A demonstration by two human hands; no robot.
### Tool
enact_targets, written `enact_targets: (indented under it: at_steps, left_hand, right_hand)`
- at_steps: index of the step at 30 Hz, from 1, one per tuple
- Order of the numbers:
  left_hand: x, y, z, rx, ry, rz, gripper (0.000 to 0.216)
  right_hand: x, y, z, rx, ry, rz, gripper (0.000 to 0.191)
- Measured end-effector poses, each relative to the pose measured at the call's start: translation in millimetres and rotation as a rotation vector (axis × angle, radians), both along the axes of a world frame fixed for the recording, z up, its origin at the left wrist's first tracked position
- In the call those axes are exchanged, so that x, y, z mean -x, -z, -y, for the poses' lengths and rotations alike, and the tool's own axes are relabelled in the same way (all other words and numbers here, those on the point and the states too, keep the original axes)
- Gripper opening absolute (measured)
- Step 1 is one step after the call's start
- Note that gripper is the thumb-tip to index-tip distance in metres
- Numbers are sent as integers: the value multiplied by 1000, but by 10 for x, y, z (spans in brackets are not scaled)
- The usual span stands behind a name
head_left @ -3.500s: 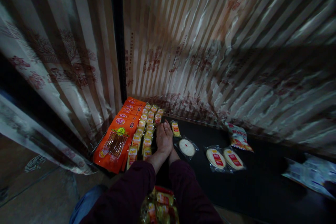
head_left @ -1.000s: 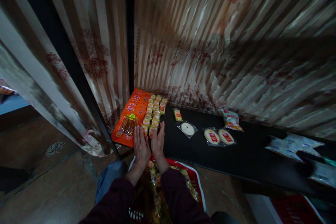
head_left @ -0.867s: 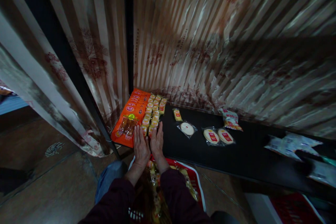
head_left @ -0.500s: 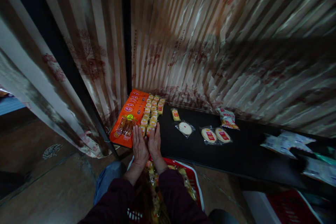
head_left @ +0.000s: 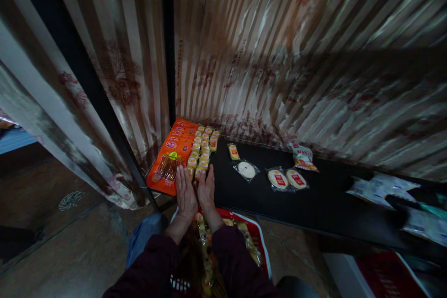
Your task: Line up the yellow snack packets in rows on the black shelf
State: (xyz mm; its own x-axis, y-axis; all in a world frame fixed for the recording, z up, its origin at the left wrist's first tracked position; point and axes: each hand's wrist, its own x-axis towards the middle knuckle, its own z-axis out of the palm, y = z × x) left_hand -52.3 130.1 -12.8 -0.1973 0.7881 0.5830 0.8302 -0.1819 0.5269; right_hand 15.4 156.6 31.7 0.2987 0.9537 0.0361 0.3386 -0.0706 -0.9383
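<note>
My left hand (head_left: pixel 185 193) and my right hand (head_left: pixel 206 187) lie side by side at the near end of the rows of small yellow snack packets (head_left: pixel 201 151) on the black shelf (head_left: pixel 314 209). Both have their fingers stretched out and flat. The left fingertips touch the edge of the orange packets (head_left: pixel 170 160). The right fingertips rest against the nearest yellow packets. Neither hand holds anything.
A red basket (head_left: pixel 258 240) with more yellow packets sits under my forearms. On the shelf lie a single yellow packet (head_left: pixel 233 151), round cakes in clear wrap (head_left: pixel 246 170) (head_left: pixel 287 179), a red-and-white bag (head_left: pixel 303 157) and pale bags (head_left: pixel 377 186). Striped curtain hangs behind.
Both hands drew back from the middle of the shelf to its near end and now flank the yellow rows, sliding slightly leftward. The view pulled back, showing the red basket.
</note>
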Motion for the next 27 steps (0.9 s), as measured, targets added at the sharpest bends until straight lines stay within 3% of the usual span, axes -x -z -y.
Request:
enact_targets:
  at_steps: [14, 21, 27]
  left_hand:
    - [-46, 17, -57, 62, -17, -120, 69]
    - [-44, -2, -25, 31, -15, -130, 70]
    - [-48, -8, 4, 18, -23, -143, 70]
  right_hand:
    - [-49, -10, -66, -59, -94, 44, 74]
    - [-61, 4, -34, -3, -51, 42, 84]
    - [-77, -19, 9, 11, -20, 30, 82]
